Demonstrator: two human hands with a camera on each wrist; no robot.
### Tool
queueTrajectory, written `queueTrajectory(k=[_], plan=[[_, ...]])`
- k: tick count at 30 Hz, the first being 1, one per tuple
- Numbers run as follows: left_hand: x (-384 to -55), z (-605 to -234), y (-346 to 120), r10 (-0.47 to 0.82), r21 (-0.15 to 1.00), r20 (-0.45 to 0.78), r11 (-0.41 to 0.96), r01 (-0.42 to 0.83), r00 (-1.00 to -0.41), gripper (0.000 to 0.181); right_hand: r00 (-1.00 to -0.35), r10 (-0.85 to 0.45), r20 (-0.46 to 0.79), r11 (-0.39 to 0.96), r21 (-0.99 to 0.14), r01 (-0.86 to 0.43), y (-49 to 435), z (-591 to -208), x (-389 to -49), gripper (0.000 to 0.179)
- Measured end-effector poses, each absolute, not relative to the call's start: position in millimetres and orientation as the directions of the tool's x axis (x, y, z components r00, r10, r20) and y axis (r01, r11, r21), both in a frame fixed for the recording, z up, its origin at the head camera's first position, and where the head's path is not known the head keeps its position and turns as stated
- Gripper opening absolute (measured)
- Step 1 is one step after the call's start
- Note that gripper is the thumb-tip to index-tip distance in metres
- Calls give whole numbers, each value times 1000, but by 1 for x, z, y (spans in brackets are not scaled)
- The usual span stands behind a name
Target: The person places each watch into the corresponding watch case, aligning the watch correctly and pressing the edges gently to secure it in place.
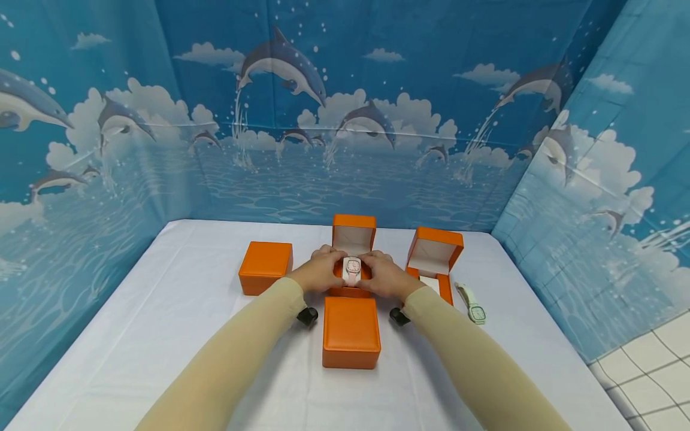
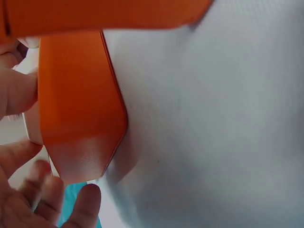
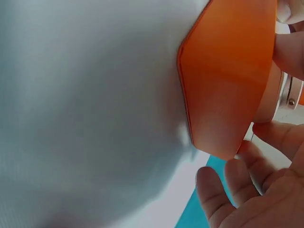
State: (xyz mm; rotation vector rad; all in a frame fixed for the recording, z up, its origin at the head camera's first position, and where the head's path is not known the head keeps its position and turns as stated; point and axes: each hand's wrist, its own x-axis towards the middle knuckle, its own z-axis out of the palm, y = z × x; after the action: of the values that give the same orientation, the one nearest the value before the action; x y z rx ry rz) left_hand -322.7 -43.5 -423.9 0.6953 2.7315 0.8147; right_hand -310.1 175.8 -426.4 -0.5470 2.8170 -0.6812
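A pale pink wristwatch [image 1: 353, 267] wrapped around a white cushion sits at the mouth of an open orange watch box [image 1: 353, 222], its square face up. From the left my left hand [image 1: 322, 270] holds the cushion's side with thumb and fingers. On the opposite side my right hand [image 1: 384, 275] does the same. The left wrist view shows the box's orange side [image 2: 83, 90] beside the left fingers [image 2: 85, 204], several of them loosely extended. In the right wrist view, a buckle pin [image 3: 291, 101] shows between the thumb and index finger.
A closed orange box [image 1: 351, 326] stands in front, between my forearms, and another closed box [image 1: 266, 263] is at left. To the right are an open orange box [image 1: 436, 236] with a white cushion and a light green watch [image 1: 475, 312]. A dolphin-print curtain [image 1: 345, 173] borders the white-covered table [image 1: 188, 287].
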Motion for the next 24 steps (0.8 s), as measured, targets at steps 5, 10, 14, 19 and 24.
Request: queueTrajectory(k=[5, 10, 14, 19, 24], plan=[[-320, -425, -42, 446, 587, -91, 746, 314, -890, 70, -925, -360, -120, 854, -442, -275, 176, -426, -308, 77], [-319, -426, -42, 421, 618, -132, 743, 258, -897, 69, -927, -347, -140, 859, -443, -255, 176, -426, -306, 73], [-320, -427, -43, 416, 624, -146, 743, 243, -898, 68, -933, -323, -155, 875, -424, -233, 175, -425, -306, 73], [-321, -428, -43, 407, 622, -165, 750, 226, -898, 69, -933, -290, -212, 890, -418, -181, 173, -426, -307, 74], [-321, -430, -42, 397, 574, -178, 785, 233, -901, 69, -930, -275, -244, 897, -415, -156, 173, -428, -307, 74]])
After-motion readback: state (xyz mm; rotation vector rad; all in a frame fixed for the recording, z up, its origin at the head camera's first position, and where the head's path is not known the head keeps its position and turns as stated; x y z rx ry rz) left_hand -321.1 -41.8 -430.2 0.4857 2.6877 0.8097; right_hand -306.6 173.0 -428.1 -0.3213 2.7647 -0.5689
